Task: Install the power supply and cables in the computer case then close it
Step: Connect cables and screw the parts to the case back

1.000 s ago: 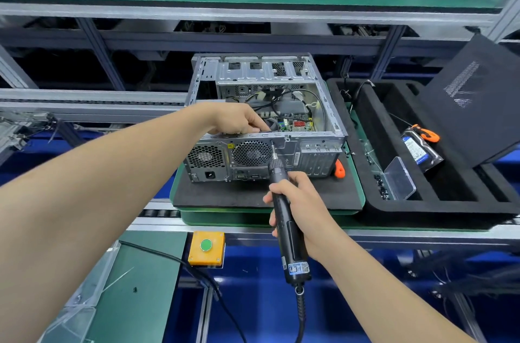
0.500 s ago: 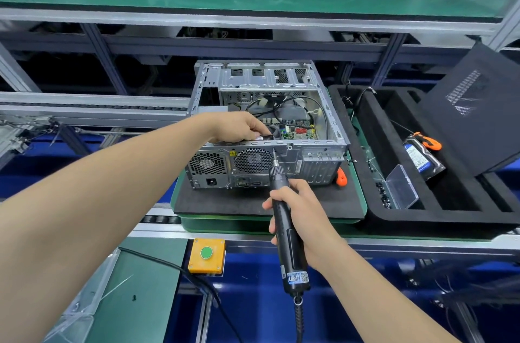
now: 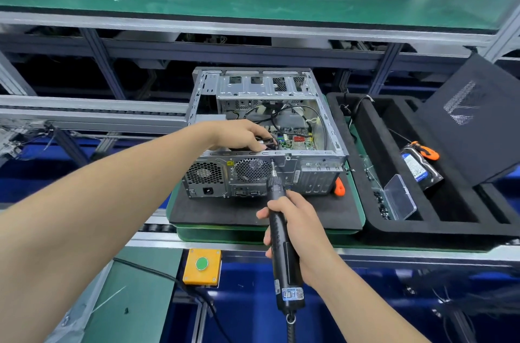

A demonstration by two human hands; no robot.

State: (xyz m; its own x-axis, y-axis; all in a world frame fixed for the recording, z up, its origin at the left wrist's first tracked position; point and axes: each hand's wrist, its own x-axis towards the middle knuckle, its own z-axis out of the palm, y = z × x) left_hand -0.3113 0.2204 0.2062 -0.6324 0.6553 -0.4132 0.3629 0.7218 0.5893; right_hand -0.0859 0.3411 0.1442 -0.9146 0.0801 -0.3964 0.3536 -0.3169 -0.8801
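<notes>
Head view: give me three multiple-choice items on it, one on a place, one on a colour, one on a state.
1. Where is the tip of the electric screwdriver?
A. At the computer case rear panel, beside the round fan grille
B. In the foam tray
C. On the green shelf

2. The button on the yellow box is:
A. red
B. green
C. blue

3. The case's upward side is:
A. closed by a panel
B. open, with cables showing
C. covered by a cloth

Answers: A, the bit meets the rear panel just right of the grille; B, the round cap is green; B, the cables lie in plain sight inside.
</notes>
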